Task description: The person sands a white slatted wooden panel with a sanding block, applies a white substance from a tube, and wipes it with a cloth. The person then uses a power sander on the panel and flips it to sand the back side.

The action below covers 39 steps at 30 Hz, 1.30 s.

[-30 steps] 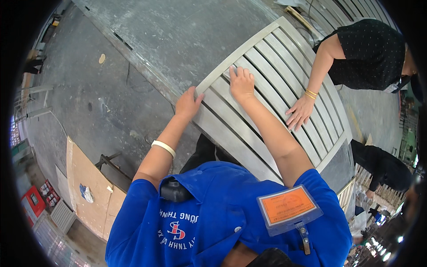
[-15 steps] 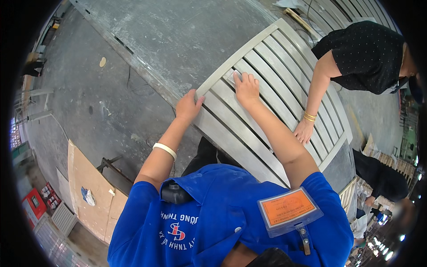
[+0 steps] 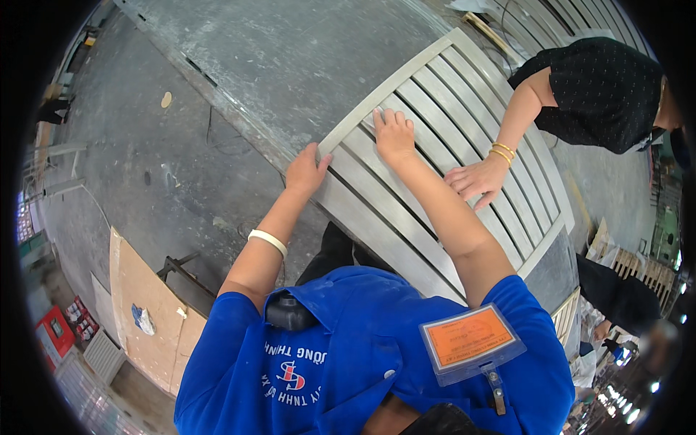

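Observation:
A grey-washed slatted wooden panel (image 3: 432, 150) lies flat on the grey table in front of me. My left hand (image 3: 307, 172) is closed on its near-left corner, with the thumb on top of the frame and the fingers along the outer edge. Bent over the slats by the left end rail, my right hand (image 3: 396, 138) presses down with its fingers curled. Whatever lies beneath those fingers is mostly hidden; a small pale piece showed there a moment before. Across the panel a co-worker's hand (image 3: 478, 180) rests on the middle slats, close to my right forearm.
The grey table (image 3: 304, 58) stretches away beyond the panel. A co-worker in a black dotted top (image 3: 591, 94) leans in from the right. Another slatted panel (image 3: 558, 22) lies at the far right. A tan board (image 3: 156, 312) stands at lower left beside a dark metal bar (image 3: 177, 264).
My right hand has slid slightly left and away from me along the slats. The co-worker's hand has moved up and left over the panel. My left hand has stayed put.

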Motion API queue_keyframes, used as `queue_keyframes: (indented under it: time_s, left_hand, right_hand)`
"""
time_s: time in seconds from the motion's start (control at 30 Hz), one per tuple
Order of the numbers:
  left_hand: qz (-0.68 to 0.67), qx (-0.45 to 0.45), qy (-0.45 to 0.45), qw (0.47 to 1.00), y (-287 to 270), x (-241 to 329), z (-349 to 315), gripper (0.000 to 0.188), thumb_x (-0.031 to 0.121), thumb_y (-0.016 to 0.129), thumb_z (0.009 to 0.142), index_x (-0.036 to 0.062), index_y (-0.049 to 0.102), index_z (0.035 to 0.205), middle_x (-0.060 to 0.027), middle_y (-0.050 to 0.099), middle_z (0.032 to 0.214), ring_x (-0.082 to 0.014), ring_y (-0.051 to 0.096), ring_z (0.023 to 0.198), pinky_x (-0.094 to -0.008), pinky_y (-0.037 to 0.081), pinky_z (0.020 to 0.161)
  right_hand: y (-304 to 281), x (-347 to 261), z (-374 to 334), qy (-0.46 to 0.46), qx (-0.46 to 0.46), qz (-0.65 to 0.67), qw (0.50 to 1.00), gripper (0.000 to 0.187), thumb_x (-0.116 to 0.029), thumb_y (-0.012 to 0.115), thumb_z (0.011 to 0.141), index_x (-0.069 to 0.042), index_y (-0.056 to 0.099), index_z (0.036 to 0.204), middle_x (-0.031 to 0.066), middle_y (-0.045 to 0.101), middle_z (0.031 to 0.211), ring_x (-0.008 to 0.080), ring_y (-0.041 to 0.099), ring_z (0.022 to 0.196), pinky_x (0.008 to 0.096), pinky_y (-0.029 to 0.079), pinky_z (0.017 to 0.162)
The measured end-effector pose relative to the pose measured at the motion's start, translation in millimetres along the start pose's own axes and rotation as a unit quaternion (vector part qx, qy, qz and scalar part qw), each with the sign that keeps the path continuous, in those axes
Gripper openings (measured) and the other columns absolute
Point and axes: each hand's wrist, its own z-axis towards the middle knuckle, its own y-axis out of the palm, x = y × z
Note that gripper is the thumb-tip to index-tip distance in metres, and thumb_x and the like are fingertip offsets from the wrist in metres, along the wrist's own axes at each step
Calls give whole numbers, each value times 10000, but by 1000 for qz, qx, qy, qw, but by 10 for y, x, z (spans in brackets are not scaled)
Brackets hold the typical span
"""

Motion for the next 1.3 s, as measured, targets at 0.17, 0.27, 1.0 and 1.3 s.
queue_keyframes:
  time_s: [0.17, 0.27, 1.0, 1.3]
  left_hand:
    - [17, -25, -9, 1000, -21, -3, 8, 545, 403, 576, 914, -13, 517, 1261, -245, 623, 1147, -395, 597, 1064, -445, 473, 882]
    - [11, -10, -8, 1000, -12, -9, 8, 548, 409, 574, 914, -15, 520, 1258, -245, 623, 1147, -395, 597, 1065, -445, 473, 884]
    - [15, -30, 0, 999, -34, 2, 14, 537, 404, 571, 920, -7, 494, 1256, -258, 636, 1090, -406, 604, 1036, -459, 473, 868]
    - [3, 14, 26, 1000, 23, -59, 15, 508, 399, 578, 916, -9, 526, 1214, -249, 651, 1045, -405, 622, 984, -462, 486, 820]
  right_hand:
    - [-18, -35, -55, 28, -45, 23, 998, 439, -143, 532, 833, -102, 569, 1269, 69, 534, 1040, 255, 495, 968, 411, 381, 788]
    - [-19, -66, -57, 25, -39, 32, 998, 458, -125, 522, 824, -103, 564, 1280, 73, 527, 1053, 259, 490, 972, 414, 379, 798]
    - [-29, -148, -90, 18, -33, 32, 999, 448, -140, 514, 849, -144, 552, 1296, 93, 519, 1052, 261, 521, 995, 419, 400, 799]
    - [-75, -169, -78, 10, -54, 50, 997, 474, -124, 504, 850, -104, 522, 1323, 92, 513, 1074, 258, 501, 1015, 423, 384, 825]
